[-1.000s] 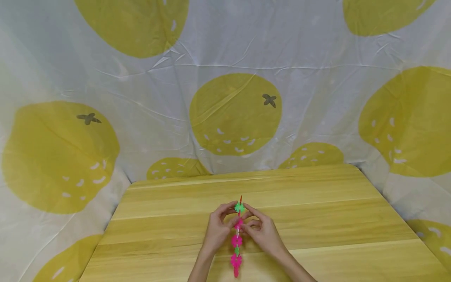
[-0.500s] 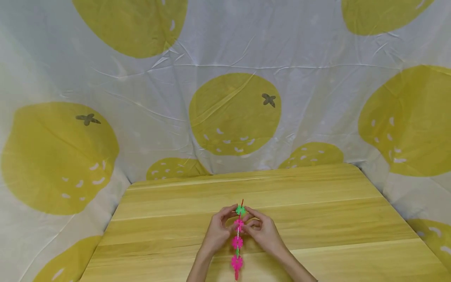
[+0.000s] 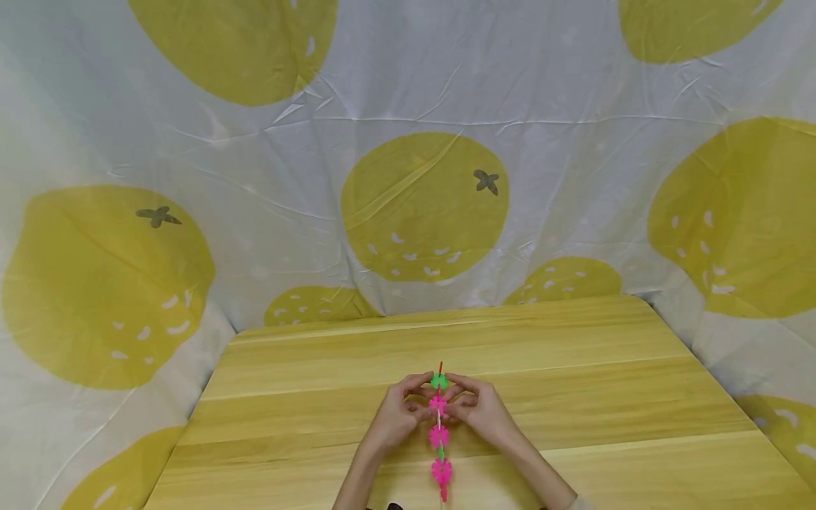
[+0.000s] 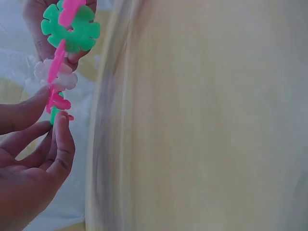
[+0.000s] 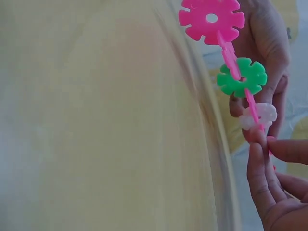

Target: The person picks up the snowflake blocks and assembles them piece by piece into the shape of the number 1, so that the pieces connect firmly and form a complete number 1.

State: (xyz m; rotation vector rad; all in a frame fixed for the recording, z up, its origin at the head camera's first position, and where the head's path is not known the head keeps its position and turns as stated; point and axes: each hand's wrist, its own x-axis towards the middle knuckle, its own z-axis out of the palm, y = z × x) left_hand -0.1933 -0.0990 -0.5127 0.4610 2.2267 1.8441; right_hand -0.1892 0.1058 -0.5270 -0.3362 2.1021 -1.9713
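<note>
A chain of interlocking plastic snowflake discs runs away from the person between both hands in the head view. Its far end has a red disc [image 3: 440, 367] seen edge-on and a green disc [image 3: 439, 381]. Closer in come pink discs [image 3: 438, 435], a white disc [image 5: 260, 115] and another green disc [image 4: 70, 31]. My left hand [image 3: 397, 418] pinches the chain from the left near its far end. From the right, my right hand [image 3: 487, 416] pinches it at about the same place, fingertips beside the far green disc. The fingers partly hide the joints there.
The chain is held above a wooden table [image 3: 287, 411]. Behind the table hangs a white cloth [image 3: 561, 92] printed with large yellow fruit. A small dark object [image 3: 395, 506] shows at the bottom edge of the head view.
The chain's near end has swung slightly to the right, and the whole chain has shifted a little right. Both hands keep their grip near its far end.
</note>
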